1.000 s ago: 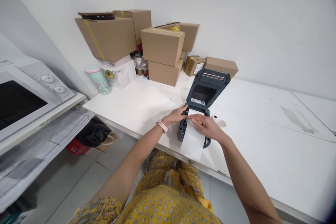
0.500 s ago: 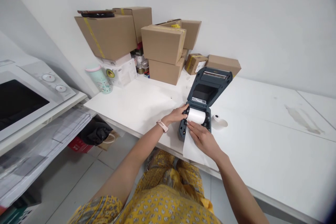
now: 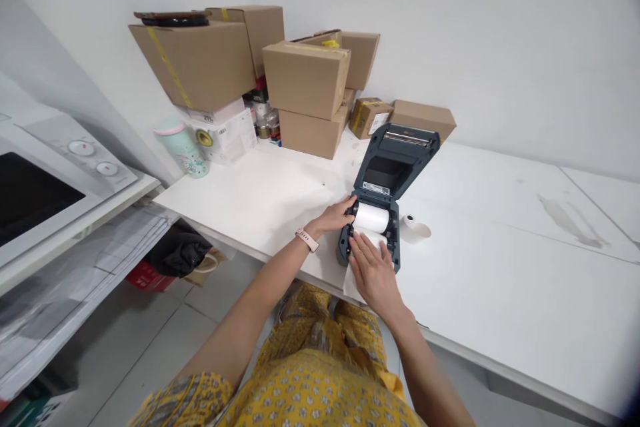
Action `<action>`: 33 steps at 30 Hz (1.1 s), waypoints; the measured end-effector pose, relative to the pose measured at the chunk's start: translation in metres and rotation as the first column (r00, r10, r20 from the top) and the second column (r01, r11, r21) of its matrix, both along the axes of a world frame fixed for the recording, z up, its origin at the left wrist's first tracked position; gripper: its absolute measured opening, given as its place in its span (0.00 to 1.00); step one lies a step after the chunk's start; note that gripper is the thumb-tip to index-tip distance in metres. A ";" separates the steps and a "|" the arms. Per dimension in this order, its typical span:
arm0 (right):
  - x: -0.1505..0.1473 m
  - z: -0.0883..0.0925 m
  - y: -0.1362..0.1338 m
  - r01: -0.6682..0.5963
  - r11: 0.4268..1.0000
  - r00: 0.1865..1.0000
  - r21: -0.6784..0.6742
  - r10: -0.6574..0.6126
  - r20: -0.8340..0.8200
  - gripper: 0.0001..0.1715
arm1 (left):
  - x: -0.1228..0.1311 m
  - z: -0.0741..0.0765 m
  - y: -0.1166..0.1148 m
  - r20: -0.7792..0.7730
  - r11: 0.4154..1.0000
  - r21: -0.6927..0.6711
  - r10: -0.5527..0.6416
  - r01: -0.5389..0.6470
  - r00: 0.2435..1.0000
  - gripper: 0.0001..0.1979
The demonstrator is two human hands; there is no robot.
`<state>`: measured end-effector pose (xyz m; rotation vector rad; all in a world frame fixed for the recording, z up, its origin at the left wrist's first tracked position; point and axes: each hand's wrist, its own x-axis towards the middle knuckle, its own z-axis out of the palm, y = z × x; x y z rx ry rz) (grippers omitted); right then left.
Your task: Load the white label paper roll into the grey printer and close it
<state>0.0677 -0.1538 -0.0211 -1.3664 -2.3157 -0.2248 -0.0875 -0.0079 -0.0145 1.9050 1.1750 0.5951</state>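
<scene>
A dark label printer (image 3: 396, 147) stands on the white table with its lid raised. Inside it sits a white paper roll (image 3: 373, 217), whose loose strip runs toward me and over the table's front edge. My left hand (image 3: 334, 216) grips the printer's left side beside the roll, thumb and fingers closed on the rim. Palm down, my right hand (image 3: 371, 268) lies over the strip at the front of the printer, fingers stretched out and touching the paper. Part of the strip is hidden under that hand. A small paper roll (image 3: 410, 220) rests just right of the printer.
Cardboard boxes (image 3: 307, 83) are stacked along the wall at the back of the table (image 3: 500, 247). A mint tumbler (image 3: 183, 150) stands at the back left beside a white box (image 3: 227, 137). On the far left is a microwave (image 3: 55, 167) on a shelf.
My right hand has shifted from angled across the strip to flat over it at the printer's front. The strip now lies across the printer's front. My left hand stays at the left side.
</scene>
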 end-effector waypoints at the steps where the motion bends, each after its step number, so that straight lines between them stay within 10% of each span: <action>1: -0.002 -0.001 -0.001 0.017 1.000 1.000 0.002 -0.017 -0.006 0.23 | 0.000 0.000 0.000 0.004 1.000 0.001 -0.001 0.001 1.000 0.40; 33: -0.007 -0.010 -0.011 -0.006 0.999 0.999 0.050 0.009 -0.052 0.29 | 0.006 -0.001 -0.001 0.018 1.000 -0.006 0.008 -0.008 1.000 0.40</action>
